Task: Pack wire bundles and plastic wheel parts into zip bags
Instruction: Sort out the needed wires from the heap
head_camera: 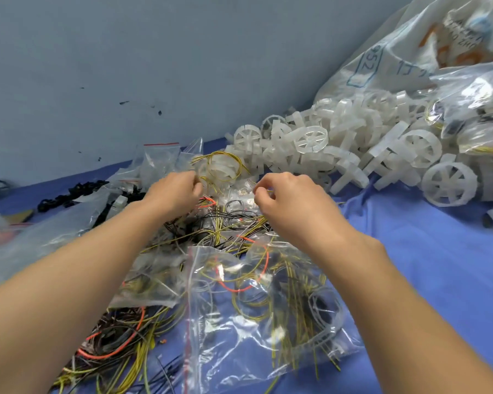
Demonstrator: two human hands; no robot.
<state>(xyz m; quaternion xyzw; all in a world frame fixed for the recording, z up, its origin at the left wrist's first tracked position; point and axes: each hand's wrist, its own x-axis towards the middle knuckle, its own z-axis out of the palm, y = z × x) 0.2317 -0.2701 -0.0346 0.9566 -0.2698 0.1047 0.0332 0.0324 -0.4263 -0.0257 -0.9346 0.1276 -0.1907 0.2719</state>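
Two hands are reaching to the far middle of the blue tabletop [427,251]. The left hand [173,191] and right hand [289,199] are each pinching, in a narrow grip, a small zip bag [225,177] holding looped yellow wire. Packed zip bags [256,302] are lying near; white plastic wheels [353,149] are piling at far right.

Both arms reach forward, left grip [174,191] and right grip [285,199] curled.
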